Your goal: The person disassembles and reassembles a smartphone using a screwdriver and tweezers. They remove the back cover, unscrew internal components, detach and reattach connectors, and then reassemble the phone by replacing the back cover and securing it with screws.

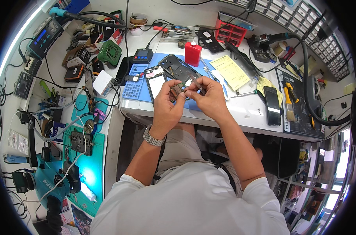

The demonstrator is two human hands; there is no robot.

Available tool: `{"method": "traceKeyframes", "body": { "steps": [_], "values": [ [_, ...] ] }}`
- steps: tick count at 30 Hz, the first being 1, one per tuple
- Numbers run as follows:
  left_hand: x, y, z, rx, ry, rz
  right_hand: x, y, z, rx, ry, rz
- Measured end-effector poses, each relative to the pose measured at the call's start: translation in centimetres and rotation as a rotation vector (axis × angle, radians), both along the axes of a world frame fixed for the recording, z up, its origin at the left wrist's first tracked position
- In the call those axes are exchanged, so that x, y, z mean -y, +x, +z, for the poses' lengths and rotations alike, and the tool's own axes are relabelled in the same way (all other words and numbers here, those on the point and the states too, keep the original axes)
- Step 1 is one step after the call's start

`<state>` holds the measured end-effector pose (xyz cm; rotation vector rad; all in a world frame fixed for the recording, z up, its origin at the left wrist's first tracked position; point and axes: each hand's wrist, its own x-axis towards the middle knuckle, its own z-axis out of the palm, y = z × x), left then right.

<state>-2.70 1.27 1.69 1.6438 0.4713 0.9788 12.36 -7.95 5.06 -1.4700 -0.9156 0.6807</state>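
Note:
My left hand (167, 102) and my right hand (207, 98) meet over the blue work mat (146, 70), both pinching a small circuit board (179, 88) between the fingertips. A metal watch sits on my left wrist. Just behind the hands lie an opened black phone frame (178, 67) and a phone with a white screen (154, 80). A red bottle (193, 53) stands upright at the mat's far edge.
A yellow paper slip (229, 71), a black phone (272, 105) and tweezers lie to the right. A green fan (109, 53), meters and cables crowd the left. A teal mat (92, 164) and microscope stand (49, 180) sit lower left. Parts drawers (322, 35) line the back right.

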Motion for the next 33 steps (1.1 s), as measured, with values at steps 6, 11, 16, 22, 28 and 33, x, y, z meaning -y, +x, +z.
{"method": "traceKeyframes", "body": {
  "steps": [6,11,16,22,28,33],
  "values": [
    [0.2,0.1,-0.3,-0.02,0.057,0.022,0.3,-0.4,0.7,0.062,-0.029,-0.021],
    [0.2,0.1,-0.5,-0.034,0.078,0.034,0.5,-0.7,0.8,0.09,-0.025,-0.025],
    [0.2,-0.2,-0.3,-0.087,0.05,0.024,0.7,-0.8,0.3,0.124,0.003,-0.023],
    [0.9,-0.5,0.8,-0.044,-0.212,-0.078,1.2,-0.5,-0.4,0.063,0.029,-0.006],
    [-0.8,-2.3,1.4,0.206,-0.934,-0.561,2.7,1.2,-0.1,0.135,0.196,0.156],
    [-0.5,-2.3,1.4,0.238,-1.154,-0.753,3.5,1.4,0.2,0.123,0.181,0.301]
  ]
}}
